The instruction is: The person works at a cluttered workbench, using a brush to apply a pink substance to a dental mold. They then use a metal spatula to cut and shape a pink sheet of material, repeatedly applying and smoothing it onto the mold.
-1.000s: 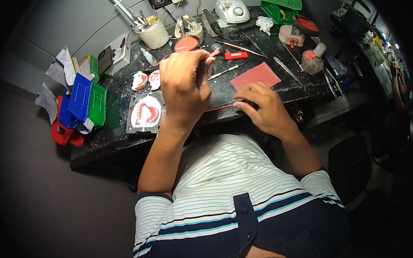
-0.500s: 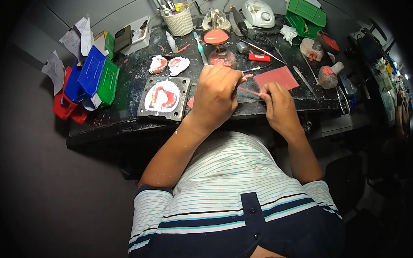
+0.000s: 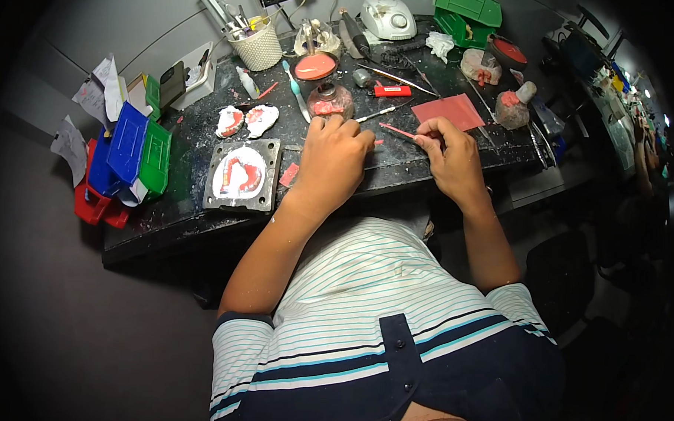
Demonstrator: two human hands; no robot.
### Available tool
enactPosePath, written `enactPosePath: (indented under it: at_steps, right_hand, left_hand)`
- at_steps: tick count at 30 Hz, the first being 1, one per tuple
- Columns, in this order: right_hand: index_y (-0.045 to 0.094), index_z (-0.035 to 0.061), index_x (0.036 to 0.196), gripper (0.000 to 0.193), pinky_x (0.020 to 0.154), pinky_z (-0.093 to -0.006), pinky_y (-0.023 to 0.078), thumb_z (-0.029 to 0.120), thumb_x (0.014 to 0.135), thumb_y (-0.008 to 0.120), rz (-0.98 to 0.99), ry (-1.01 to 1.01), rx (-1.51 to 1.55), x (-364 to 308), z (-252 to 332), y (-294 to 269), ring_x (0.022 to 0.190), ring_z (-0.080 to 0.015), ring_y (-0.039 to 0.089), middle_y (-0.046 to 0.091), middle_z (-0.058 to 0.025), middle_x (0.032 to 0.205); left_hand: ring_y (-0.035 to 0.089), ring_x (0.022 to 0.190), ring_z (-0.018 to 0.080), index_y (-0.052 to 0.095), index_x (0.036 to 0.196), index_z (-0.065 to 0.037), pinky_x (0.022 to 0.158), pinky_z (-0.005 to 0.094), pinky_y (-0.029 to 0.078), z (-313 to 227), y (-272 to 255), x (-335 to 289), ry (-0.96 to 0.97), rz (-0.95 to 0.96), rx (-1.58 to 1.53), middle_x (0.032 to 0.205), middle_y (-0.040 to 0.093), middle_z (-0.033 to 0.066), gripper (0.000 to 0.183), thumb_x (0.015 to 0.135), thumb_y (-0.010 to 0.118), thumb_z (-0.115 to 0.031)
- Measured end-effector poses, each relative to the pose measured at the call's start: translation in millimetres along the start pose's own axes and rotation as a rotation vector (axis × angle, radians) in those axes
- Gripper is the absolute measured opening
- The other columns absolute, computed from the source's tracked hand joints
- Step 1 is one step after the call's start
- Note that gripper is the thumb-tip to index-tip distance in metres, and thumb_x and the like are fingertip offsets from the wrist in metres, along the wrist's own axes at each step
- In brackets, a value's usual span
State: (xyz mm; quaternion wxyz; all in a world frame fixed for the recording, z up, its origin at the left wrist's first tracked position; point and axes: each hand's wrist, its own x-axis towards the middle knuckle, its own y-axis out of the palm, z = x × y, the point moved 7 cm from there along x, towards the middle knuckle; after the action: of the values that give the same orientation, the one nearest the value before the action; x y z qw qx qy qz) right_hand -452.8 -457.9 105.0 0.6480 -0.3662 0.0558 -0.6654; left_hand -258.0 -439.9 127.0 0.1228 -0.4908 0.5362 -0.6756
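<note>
My right hand (image 3: 453, 157) pinches a thin pink wax strip (image 3: 398, 130) between thumb and fingers, its free end reaching left. My left hand (image 3: 335, 155) is closed, knuckles up, over the bench's front part. A short end of pink wax (image 3: 379, 142) sticks out beside its fingertips; the rest is hidden by the hand. Just beyond the left hand stands a glass spirit burner (image 3: 330, 103) smeared with pink wax. Left of that hand, a white plaster dental model with red wax (image 3: 238, 175) sits in a metal flask (image 3: 269, 196). A pink wax sheet (image 3: 450, 113) lies behind my right hand.
Two small plaster models (image 3: 261, 121) lie behind the flask. A wax dish (image 3: 315, 66) stands above the burner, near a red lighter (image 3: 393, 91) and a wax knife (image 3: 385, 110). Blue bins (image 3: 135, 140) line the left edge. Metal tools (image 3: 538, 143) lie at the right edge.
My hands have moved farther apart, and the strip in my right hand has come away from the left fingertips. My left hand has lowered slightly. The whole view has shifted, sliding the bench left.
</note>
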Motion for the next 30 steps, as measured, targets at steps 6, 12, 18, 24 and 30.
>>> enactPosePath:
  at_steps: [6,12,18,24,30]
  right_hand:
    - [0.068,0.0002,0.109,0.021,0.077,-0.0379,0.056,0.014,0.095,0.076,0.011,-0.078,-0.005,5,7,1,0.085,-0.0286,0.071,0.071,-0.0148,0.095]
    - [0.068,-0.0013,0.117,0.028,0.090,-0.0465,0.055,0.014,0.094,0.076,-0.300,-0.075,-0.520,22,-39,-57,0.100,-0.0375,0.071,0.072,-0.0205,0.111]
    - [0.069,-0.0020,0.120,0.036,0.093,-0.0465,0.055,0.012,0.089,0.080,-0.214,0.214,-0.430,29,-64,-68,0.106,-0.0389,0.071,0.073,-0.0216,0.113]
    - [0.070,-0.0029,0.110,0.020,0.069,-0.0267,0.054,0.003,0.092,0.076,-0.470,0.091,0.011,18,-85,-92,0.073,-0.0108,0.066,0.073,-0.0086,0.093]
    - [0.056,-0.0059,0.122,0.021,0.074,-0.0310,0.068,-0.007,0.101,0.059,-0.589,0.045,0.514,-6,-36,-107,0.093,-0.0182,0.071,0.064,-0.0147,0.110]
  left_hand:
    - [0.061,0.102,0.0270,0.072,0.099,-0.010,0.090,0.0423,0.043,-22,-3,11,0.090,-0.060,-0.048,0.111,0.067,0.0065,0.016,0.084,0.075,-0.008]
    - [0.061,0.115,0.0316,0.070,0.103,-0.007,0.096,0.0437,0.043,-25,-1,12,0.099,-0.066,-0.073,0.132,0.062,0.0155,0.022,0.082,0.076,-0.008]
    - [0.060,0.117,0.0325,0.069,0.104,-0.006,0.097,0.0449,0.043,-40,8,14,0.140,-0.020,-0.132,0.131,0.062,0.0171,0.021,0.084,0.076,-0.010]
    - [0.061,0.118,0.0338,0.068,0.107,-0.006,0.098,0.0463,0.044,-56,7,21,0.172,-0.014,-0.189,0.129,0.063,0.0180,0.025,0.085,0.077,-0.014]
    - [0.063,0.110,0.0313,0.065,0.121,-0.005,0.095,0.0430,0.046,-82,-5,33,0.238,-0.080,-0.327,0.125,0.064,0.0142,0.039,0.086,0.078,-0.017]
